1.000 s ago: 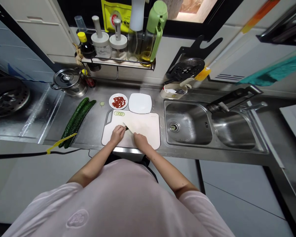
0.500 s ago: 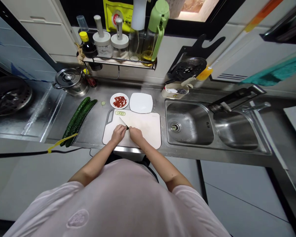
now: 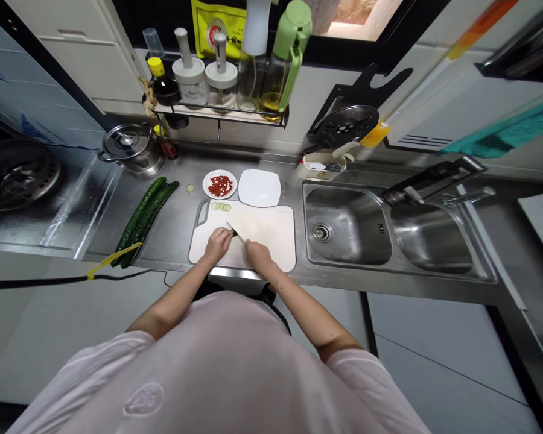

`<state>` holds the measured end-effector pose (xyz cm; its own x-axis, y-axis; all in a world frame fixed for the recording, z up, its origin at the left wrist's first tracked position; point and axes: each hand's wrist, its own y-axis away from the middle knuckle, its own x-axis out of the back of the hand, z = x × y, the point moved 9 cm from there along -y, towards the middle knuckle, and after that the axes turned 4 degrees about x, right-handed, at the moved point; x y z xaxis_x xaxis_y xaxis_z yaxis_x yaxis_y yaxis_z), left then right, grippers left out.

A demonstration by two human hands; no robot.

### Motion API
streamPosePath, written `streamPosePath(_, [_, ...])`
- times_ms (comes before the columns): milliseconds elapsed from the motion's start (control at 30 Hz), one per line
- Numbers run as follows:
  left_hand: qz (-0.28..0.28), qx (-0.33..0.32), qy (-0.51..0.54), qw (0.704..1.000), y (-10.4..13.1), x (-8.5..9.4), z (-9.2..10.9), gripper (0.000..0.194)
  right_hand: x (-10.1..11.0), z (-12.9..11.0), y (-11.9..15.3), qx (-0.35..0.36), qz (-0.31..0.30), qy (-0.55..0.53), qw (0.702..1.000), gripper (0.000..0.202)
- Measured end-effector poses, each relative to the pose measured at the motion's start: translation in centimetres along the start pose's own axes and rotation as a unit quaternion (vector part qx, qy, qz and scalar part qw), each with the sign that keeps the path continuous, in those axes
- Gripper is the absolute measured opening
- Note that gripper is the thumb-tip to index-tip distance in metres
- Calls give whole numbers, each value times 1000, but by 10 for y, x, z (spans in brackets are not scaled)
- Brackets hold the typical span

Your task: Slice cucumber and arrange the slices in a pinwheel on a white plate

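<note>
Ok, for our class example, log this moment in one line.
left hand: holds dark green piece | right hand: grips knife | cutting board: pale slices near far edge | board's left: two cucumbers

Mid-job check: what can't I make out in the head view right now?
- Knife handle: head view, hidden inside the right hand.
- Dark piece by the left hand: head view, small and partly covered by that hand; full shape unclear.
- Cutting board print: head view, too small to read.
- Steel pot contents: head view, hidden by the lid.
- Teal cloth: head view, cut off by the right edge.
</note>
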<state>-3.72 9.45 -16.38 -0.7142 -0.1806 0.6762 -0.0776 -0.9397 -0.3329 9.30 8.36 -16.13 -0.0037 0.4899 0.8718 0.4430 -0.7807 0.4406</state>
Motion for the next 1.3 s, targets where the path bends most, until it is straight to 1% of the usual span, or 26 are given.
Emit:
streamPosePath(167, [5,1,4,1000,0,1,1,19,-3,4,4,-4,-2,0,1000,27])
streamPosePath(433, [-1,-5,5,1000,0,2,4,17,14,-11,-16,12,25,-6,1000,25])
streamPosePath(567, [1,-10,9,1000,-1,4,6,17,19,-16,-19,16,27,-13,999,26])
streamPosePath(700, [1,-16,12,1000,-1,3,7,18,17,-12,-12,12,24,-12,1000,26])
streamPosePath(900, [1,-15,9,1000,-2,3,8,18,3,2,8,-6,9,-3,1000,27])
streamPosePath(1033, [-3,-10,8,1000,-3,4,8,18,-3,10,19,-9,6,-3,1000,27])
streamPosePath(1167, [-5,-3,6,1000,-5,4,6,16,-4,14,25,-16,2,-8,1000,25])
streamPosePath(1300, [-3,2,6,1000,-7,5,6,15,0,18,30,-34,5,-13,999,25])
